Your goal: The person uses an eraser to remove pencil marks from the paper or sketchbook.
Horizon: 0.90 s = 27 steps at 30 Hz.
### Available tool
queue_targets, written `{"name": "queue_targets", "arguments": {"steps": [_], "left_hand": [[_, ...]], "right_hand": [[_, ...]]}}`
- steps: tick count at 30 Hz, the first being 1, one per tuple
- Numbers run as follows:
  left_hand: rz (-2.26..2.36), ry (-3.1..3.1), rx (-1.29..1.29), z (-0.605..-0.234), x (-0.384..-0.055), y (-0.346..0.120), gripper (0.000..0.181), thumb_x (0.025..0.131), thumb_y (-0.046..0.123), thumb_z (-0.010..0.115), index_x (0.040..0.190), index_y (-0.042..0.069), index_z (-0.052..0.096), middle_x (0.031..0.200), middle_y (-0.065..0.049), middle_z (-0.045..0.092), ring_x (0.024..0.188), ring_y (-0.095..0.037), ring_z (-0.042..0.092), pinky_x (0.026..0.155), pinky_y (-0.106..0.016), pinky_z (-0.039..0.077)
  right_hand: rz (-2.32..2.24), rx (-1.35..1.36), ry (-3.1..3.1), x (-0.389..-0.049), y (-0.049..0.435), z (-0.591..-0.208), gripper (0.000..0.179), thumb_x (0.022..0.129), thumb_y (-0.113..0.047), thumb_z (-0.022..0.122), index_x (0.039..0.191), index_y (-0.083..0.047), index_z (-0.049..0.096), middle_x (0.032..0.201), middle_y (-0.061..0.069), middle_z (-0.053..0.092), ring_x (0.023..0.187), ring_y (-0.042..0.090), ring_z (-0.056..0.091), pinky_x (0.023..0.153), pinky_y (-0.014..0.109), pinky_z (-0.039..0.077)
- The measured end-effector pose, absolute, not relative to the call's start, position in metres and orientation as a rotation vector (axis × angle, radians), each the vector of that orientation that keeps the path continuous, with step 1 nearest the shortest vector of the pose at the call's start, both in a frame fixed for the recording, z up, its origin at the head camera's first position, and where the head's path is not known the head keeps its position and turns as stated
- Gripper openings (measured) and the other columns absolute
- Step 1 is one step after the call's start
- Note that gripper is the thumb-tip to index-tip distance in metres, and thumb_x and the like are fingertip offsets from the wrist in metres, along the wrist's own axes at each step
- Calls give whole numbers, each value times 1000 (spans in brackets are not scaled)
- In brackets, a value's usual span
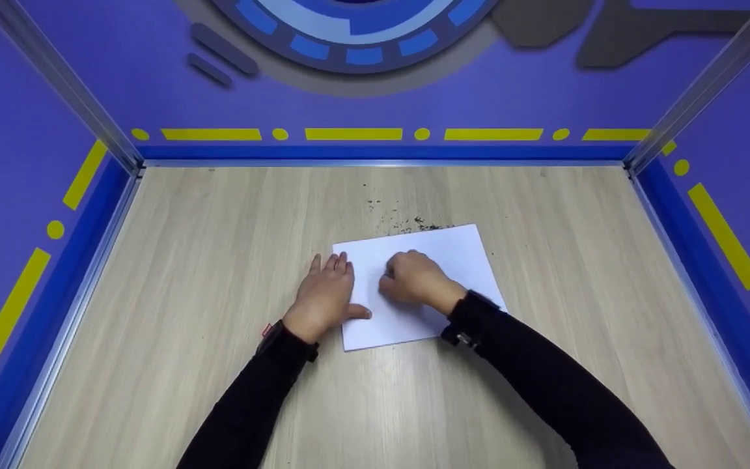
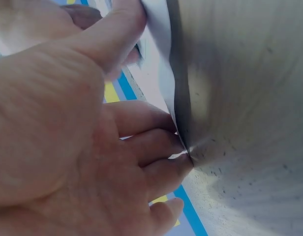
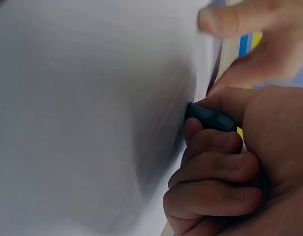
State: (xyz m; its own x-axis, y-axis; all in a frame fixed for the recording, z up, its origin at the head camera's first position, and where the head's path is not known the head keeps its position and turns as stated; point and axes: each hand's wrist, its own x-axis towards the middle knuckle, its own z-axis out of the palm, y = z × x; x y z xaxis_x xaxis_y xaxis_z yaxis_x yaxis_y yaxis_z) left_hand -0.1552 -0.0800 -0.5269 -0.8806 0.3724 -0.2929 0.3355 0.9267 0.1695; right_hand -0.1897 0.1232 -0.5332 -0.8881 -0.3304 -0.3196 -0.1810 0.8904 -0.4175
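Note:
A white sheet of paper (image 1: 456, 260) lies slightly turned on the wooden table. My left hand (image 1: 324, 296) rests along its left edge with straight fingers, the thumb reaching onto the sheet. Over the middle of the paper, my right hand (image 1: 416, 279) is curled and grips a small dark teal eraser (image 3: 211, 118). Thumb and index finger pinch the eraser, whose tip meets the sheet in the right wrist view; the other fingers fold in and hide part of it. Faint thin lines run across the paper near it.
Dark crumbs (image 1: 418, 225) are scattered on the table (image 1: 219, 228) beyond the paper's far edge. Blue-purple panels (image 1: 114, 91) with yellow marks wall the table at the back and both sides, joined by metal framing.

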Motion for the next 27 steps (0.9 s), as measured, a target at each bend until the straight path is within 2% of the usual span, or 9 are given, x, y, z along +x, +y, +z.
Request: {"name": "queue_targets", "arguments": {"steps": [2,5,7,9,12,15,17,24,27], "left_hand": [[158,2753,518,-527,-155,-80,115,89,65,84,165,-10,42,177,-29,36,168,-42,34,141,-62,18],[162,2732,499,-527,-155,-79,115,90,65,84,166,-9,40,178,-28,33,169,-41,31,142,-61,16],[170,2721,493,-527,-154,-79,115,90,65,84,167,-8,39,179,-27,32,170,-41,30,142,-61,14],[179,2720,495,-527,-155,-79,115,90,64,84,167,-8,39,179,-28,31,170,-41,30,142,-61,14],[176,2724,499,-526,-155,-80,115,90,64,84,166,-9,39,179,-28,31,170,-42,30,142,-61,15],[171,2728,489,-526,-157,-82,115,89,64,85,166,-9,39,178,-29,32,169,-42,31,142,-61,15],[169,2730,484,-526,-157,-82,115,89,63,85,166,-9,39,178,-29,32,169,-43,31,142,-62,15],[163,2717,484,-527,-156,-79,117,90,65,83,167,-9,37,179,-29,30,170,-42,28,143,-60,13],[160,2717,491,-526,-156,-77,116,90,65,83,167,-9,37,179,-29,30,170,-42,28,143,-60,13]], "right_hand": [[-588,-318,2661,-189,143,-534,31,98,-28,68,70,-16,59,82,8,67,82,28,62,76,42,52],[-659,-239,2632,-189,179,-533,25,98,-29,66,86,-8,71,102,17,76,95,34,70,91,50,59],[-688,-193,2624,-189,208,-533,31,99,-30,65,103,-2,77,117,23,77,108,38,71,101,55,60],[-687,-150,2640,-189,235,-531,37,100,-30,65,114,1,79,121,24,76,109,37,70,101,54,60],[-679,-82,2664,-191,268,-531,29,100,-28,64,92,-2,73,92,15,68,86,30,64,77,41,56],[-679,-58,2684,-193,279,-532,31,99,-26,64,73,-12,55,75,3,46,70,21,49,63,33,39],[-674,-65,2692,-192,280,-531,33,99,-26,63,71,-14,50,71,0,42,68,19,47,60,31,36],[-573,-56,2716,-189,276,-528,28,101,-27,62,86,-5,67,78,5,53,72,23,53,62,33,40],[-579,-57,2709,-187,275,-524,29,99,-27,63,77,-9,62,74,3,51,68,22,51,60,32,39]]}}
